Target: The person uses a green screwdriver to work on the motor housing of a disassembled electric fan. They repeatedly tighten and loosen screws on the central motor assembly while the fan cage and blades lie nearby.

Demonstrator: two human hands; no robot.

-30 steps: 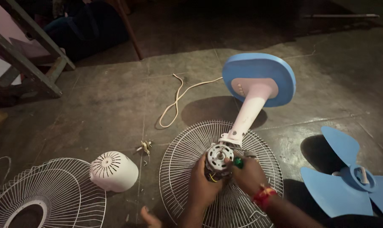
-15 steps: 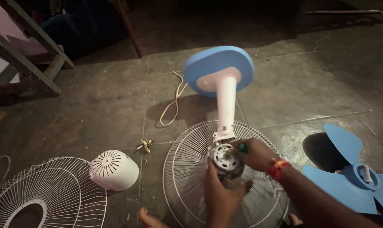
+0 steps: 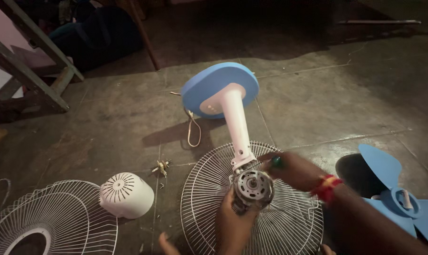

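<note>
A table fan lies taken apart on the concrete floor. Its blue base and white neck tilt up over a white wire grille. My left hand grips the bare metal motor from below. My right hand, with a red band at the wrist, holds a green-handled screwdriver whose shaft reaches to the top of the motor, where the neck joins.
A white motor cover and a second wire grille lie at the left. Blue fan blades rest at the right. Small screws and a white cord lie nearby. A wooden frame stands at the far left.
The fan's base has swung leftward as the fan turned over the grille. Both hands stayed on the motor, the right hand shifting out to its right.
</note>
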